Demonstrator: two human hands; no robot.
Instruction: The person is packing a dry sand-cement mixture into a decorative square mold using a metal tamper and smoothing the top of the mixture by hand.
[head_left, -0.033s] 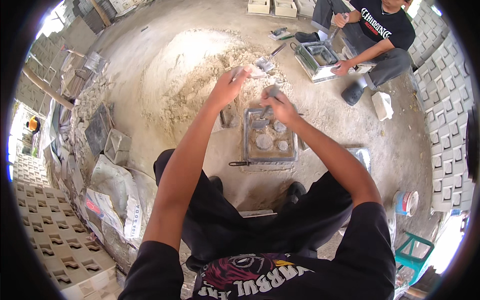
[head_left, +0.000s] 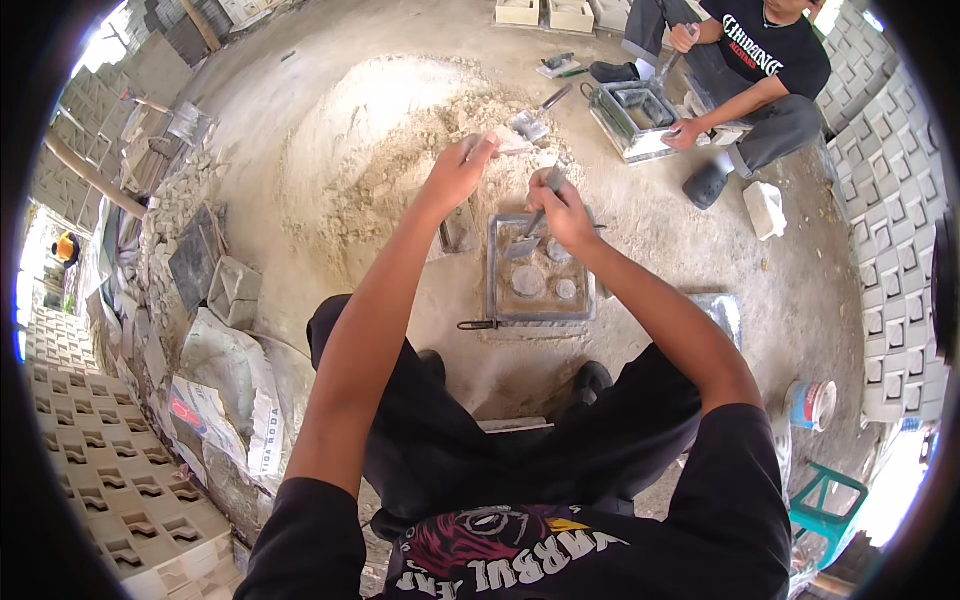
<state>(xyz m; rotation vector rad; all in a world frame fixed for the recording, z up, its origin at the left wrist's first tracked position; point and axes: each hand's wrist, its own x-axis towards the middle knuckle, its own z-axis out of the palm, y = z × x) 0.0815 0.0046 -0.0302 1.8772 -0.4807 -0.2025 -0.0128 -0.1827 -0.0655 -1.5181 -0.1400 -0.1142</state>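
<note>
Both hands are sitting almost where they were in the earlier frame; the left hand (head_left: 458, 172) is holding slightly higher now, and the right hand (head_left: 562, 208) is shifting a little toward the mould's far edge. Left fingers are pinching a pale lump (head_left: 508, 140) just above the sand heap (head_left: 400, 150); right fingers are wrapping tight around the handle of a small trowel (head_left: 530, 232). Its long axis is running from the fist at upper right down to lower left, blade tip pointing into the far-left part of the square metal mould (head_left: 541, 270); the blade is hanging just over the grey fill, and whether it is touching I cannot tell. The mould is lying flat on the dirt floor (head_left: 660, 250) just ahead of the person's knees, its rim standing square around round grey bosses; a thin bar handle is sticking out at its near-left corner. Open floor is stretching to the right of the mould; the sand heap is crowding its far left side. A second person (head_left: 740, 90) is sitting well apart at upper right, working over another mould (head_left: 635, 120).
</note>
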